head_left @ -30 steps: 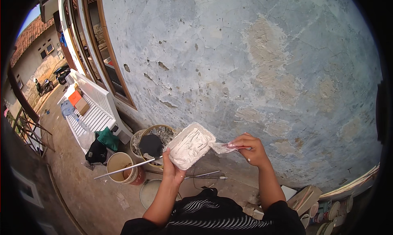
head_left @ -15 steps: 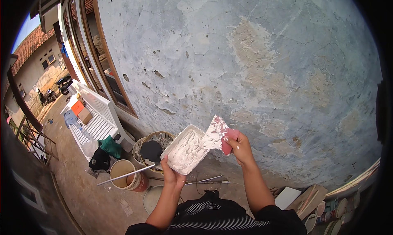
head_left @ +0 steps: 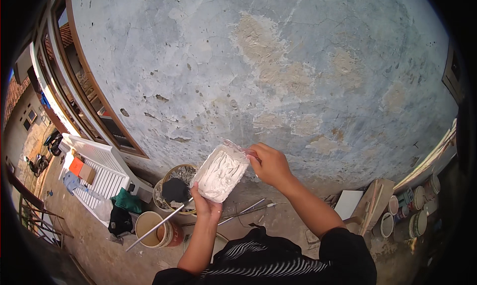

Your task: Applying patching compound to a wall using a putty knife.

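Observation:
My left hand (head_left: 206, 208) grips a white rectangular tray (head_left: 202, 168) from below, with the thumb on its near left side. Thick white putty (head_left: 221, 173), ridged with strokes, covers the inside of the tray. My right hand (head_left: 272, 165) is closed on a reddish putty knife (head_left: 239, 148). Its putty-smeared blade is turned nearly edge-on and lies at the tray's far right corner. Most of the knife's handle is hidden by my fingers. Beyond the tray stands a worn bluish wall (head_left: 198, 51) with beige filled patches (head_left: 263, 41), cracks and small holes.
Below the tray, left, stand a rubble bucket (head_left: 158, 191) with a black round thing (head_left: 175, 189) on it and an orange-and-white bucket (head_left: 175, 235). A metal pole (head_left: 159, 224) slants across. Further left is a white slatted bench (head_left: 107, 178); at right are a white board (head_left: 348, 205) and paint cans (head_left: 418, 224).
The view has swung right, so the wall and bench sit further left. My right hand has turned the putty knife, its broad face no longer showing, and brought it over the tray's far corner.

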A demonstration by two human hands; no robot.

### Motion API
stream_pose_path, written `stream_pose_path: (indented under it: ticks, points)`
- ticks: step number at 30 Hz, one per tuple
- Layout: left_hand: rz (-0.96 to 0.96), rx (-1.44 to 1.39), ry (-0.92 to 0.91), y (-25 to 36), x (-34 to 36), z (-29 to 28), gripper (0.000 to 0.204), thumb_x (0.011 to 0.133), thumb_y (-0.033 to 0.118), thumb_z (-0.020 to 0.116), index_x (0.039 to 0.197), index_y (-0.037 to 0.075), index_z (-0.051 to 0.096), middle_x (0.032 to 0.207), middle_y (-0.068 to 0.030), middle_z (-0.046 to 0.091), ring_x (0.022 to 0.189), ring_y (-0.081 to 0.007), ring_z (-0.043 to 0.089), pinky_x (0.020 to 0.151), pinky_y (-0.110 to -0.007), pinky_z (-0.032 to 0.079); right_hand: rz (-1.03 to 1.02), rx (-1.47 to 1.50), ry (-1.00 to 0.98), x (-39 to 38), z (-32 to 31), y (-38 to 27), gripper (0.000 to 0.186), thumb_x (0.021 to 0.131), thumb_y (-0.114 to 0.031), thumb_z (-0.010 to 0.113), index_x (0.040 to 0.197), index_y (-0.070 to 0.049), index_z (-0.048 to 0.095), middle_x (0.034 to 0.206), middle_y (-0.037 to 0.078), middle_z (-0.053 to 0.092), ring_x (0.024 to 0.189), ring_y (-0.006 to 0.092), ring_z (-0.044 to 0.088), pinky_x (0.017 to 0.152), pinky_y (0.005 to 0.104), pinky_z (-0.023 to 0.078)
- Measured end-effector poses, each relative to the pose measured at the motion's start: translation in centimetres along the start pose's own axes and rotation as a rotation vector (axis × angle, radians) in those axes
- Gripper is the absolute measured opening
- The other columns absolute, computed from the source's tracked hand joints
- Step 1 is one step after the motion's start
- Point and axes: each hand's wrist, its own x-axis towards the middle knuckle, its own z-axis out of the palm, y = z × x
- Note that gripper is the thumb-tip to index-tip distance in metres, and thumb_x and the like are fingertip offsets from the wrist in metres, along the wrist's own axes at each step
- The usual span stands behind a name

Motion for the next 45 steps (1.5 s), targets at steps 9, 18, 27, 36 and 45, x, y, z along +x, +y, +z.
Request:
stream_pose_path:
  ticks: [9,18,27,36,45]
  points:
    - [-0.017,-0.004,0.026,1.8,0.2,-1.0,0.060,0.099,0.043,0.043,0.145,0.005,0.042,0.144,-0.0129,0.052,0.128,-0.0303,0.054,0.107,-0.046,0.047,-0.392,-0.507,-0.208,-1.3,2.8,-5.5,0.009,0.082,-0.020,0.067,0.087,-0.019,0.074,0.086,-0.001,0.062,0.087,0.0223,0.062,0.066,0.0369,0.050]
    - [-0.108,-0.034,-0.037,1.2,0.6,-5.4,0.059,0.100,0.043,0.043,0.144,0.004,0.044,0.142,-0.0143,0.053,0.127,-0.0301,0.055,0.106,-0.047,0.047,-0.397,-0.782,-0.429,-2.6,6.7,-6.9,0.014,0.079,-0.027,0.068,0.075,-0.016,0.076,0.087,0.001,0.069,0.088,0.0233,0.065,0.067,0.0385,0.049]
    - [-0.217,0.008,-0.060,-1.4,-1.9,-5.1,0.063,0.100,0.050,0.039,0.146,0.008,0.043,0.145,-0.0141,0.051,0.131,-0.0335,0.052,0.107,-0.055,0.045,-0.134,-0.681,-0.460,-5.9,4.0,-5.5,0.014,0.081,-0.020,0.066,0.079,-0.011,0.076,0.089,0.008,0.071,0.086,0.0291,0.069,0.070,0.0445,0.055]
    - [-0.439,0.136,-0.238,-12.1,-8.6,1.2,0.061,0.101,0.051,0.037,0.143,0.008,0.046,0.140,-0.0118,0.055,0.128,-0.0292,0.055,0.107,-0.047,0.044,0.371,-0.406,-0.168,-18.5,-7.3,-3.5,0.021,0.090,-0.022,0.061,0.092,-0.006,0.074,0.092,0.014,0.068,0.086,0.0352,0.067,0.075,0.0464,0.053]
    - [-0.759,0.274,-0.372,-26.5,-20.0,6.6,0.064,0.102,0.052,0.036,0.145,0.005,0.044,0.144,-0.0114,0.052,0.132,-0.0279,0.052,0.111,-0.043,0.041,0.710,-0.104,0.303,-36.4,-21.5,-0.7,0.017,0.090,-0.016,0.065,0.099,-0.002,0.070,0.084,0.013,0.064,0.075,0.0318,0.063,0.067,0.0382,0.049]
